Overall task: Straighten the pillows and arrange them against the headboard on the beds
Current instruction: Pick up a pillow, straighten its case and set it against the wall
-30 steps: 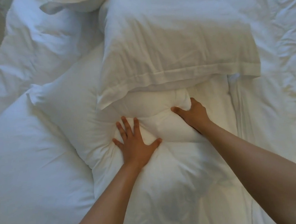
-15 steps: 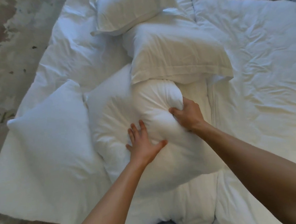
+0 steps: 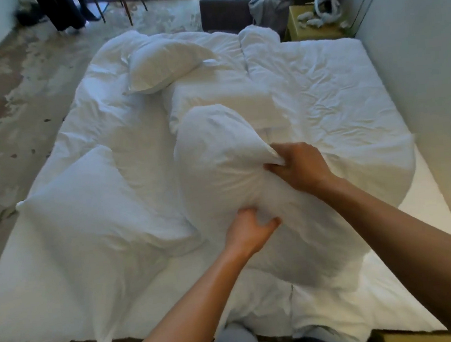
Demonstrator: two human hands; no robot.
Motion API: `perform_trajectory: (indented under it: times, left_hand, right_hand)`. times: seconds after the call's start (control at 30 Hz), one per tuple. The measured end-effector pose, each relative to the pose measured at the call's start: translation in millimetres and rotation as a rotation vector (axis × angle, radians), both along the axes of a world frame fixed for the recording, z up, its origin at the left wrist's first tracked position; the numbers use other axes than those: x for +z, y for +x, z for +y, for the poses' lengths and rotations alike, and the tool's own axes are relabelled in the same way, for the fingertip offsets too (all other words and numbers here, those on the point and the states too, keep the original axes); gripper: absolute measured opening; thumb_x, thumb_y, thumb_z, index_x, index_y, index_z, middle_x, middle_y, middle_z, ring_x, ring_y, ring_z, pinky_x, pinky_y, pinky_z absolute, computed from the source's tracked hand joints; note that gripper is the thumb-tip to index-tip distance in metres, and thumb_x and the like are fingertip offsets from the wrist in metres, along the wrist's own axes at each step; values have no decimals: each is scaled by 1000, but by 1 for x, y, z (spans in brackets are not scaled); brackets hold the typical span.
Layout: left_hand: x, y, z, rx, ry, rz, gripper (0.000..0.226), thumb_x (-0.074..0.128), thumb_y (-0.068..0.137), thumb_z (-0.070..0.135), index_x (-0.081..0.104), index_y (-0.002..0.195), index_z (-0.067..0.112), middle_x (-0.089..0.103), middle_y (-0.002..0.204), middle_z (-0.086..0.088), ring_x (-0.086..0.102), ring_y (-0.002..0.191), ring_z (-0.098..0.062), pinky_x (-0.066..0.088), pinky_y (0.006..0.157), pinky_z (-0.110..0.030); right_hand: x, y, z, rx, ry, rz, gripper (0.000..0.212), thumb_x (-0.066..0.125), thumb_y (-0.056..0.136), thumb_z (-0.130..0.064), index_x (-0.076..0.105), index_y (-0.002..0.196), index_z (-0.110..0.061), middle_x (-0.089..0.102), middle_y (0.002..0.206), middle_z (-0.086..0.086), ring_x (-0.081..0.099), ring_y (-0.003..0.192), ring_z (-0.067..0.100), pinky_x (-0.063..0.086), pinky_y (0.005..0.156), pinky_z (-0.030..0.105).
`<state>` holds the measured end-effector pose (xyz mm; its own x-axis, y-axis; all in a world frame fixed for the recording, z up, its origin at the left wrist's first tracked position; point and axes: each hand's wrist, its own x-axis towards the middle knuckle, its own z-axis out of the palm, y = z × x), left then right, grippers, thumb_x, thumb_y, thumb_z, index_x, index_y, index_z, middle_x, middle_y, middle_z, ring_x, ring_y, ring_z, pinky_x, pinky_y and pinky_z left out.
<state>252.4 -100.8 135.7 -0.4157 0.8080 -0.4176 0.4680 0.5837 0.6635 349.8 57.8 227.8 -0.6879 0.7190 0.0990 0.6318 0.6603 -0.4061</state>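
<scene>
Where both hands (image 3: pixel 276 199) clutch: bunched pillow (image 3: pixel 217 155).

both bare forearms reach forward from the lower edge of the view. the left hand (image 3: pixel 248 230) is curled, fingers dug in, thumb out to the right. the right hand (image 3: pixel 299 167), farther forward, is clenched in a tight fist, knuckles up.

pillow (image 3: pixel 217 155) lifted, hands (image 3: pixel 298 168) now gripping
</scene>
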Motion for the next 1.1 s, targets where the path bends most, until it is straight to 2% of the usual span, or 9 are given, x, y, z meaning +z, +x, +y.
perform_trajectory:
  times: [0.1,0.17,0.3,0.43,0.57,0.7,0.87,1.03,1.1]
  left_hand:
    - [37,-3,9,112,248,255,39,65,85,47,63,111,18,64,113,-5,67,100,-30,56,83,-39]
    - [59,-3,23,106,369,403,49,67,83,40,55,124,17,53,124,-6,66,96,-32,57,78,-42]
    - [76,13,51,-212,275,484,87,65,82,34,22,156,27,16,165,-2,52,131,-34,55,94,-46]
    - [53,39,63,-438,79,482,84,60,90,36,15,160,32,4,171,3,44,141,-33,47,103,-46]
    - [31,63,72,-535,-2,496,77,57,93,43,20,160,33,5,171,-1,38,146,-30,44,109,-46]
    - [26,71,78,-547,-2,537,73,56,92,49,25,157,34,13,169,-6,42,143,-31,46,107,-46]
    - [27,59,90,-545,41,475,65,53,94,48,32,153,30,20,165,-6,51,135,-33,48,103,-47]
    - [39,46,123,-637,95,508,89,60,90,41,5,159,38,-1,171,0,56,129,-32,51,100,-46]
    - [46,41,137,-697,86,511,91,62,86,47,10,159,37,22,165,-5,57,126,-30,52,97,-44]
  right_hand:
    - [4,55,-14,-43,-30,86,16,77,84,-33,66,92,-25,74,87,-1,70,84,33,51,65,40]
    - [2,89,-21,-58,-79,110,16,77,83,-32,68,95,-27,73,88,-5,70,84,27,53,69,42]
    - [-21,152,-33,-88,-202,142,20,77,83,-28,71,100,-34,74,94,-12,70,89,17,55,77,41]
    - [-53,202,-42,-204,-300,145,32,80,81,-33,65,109,-36,73,99,-11,70,93,21,55,77,40]
    - [-68,223,-32,-279,-344,74,76,76,71,-73,57,134,-34,66,111,-13,65,100,15,53,82,37]
    - [-67,205,-8,-284,-346,-40,93,47,61,-104,71,111,-30,67,105,-7,65,94,19,54,81,39]
    - [-77,169,3,-238,-332,-173,57,66,78,-76,59,104,-26,63,111,3,63,100,26,43,75,36]
    - [-69,171,10,-261,-272,31,32,77,88,-49,59,97,-23,72,94,7,67,91,30,40,68,35]
    - [-55,172,12,-240,-250,137,27,81,87,-38,62,97,-20,69,85,3,66,82,27,47,69,37]
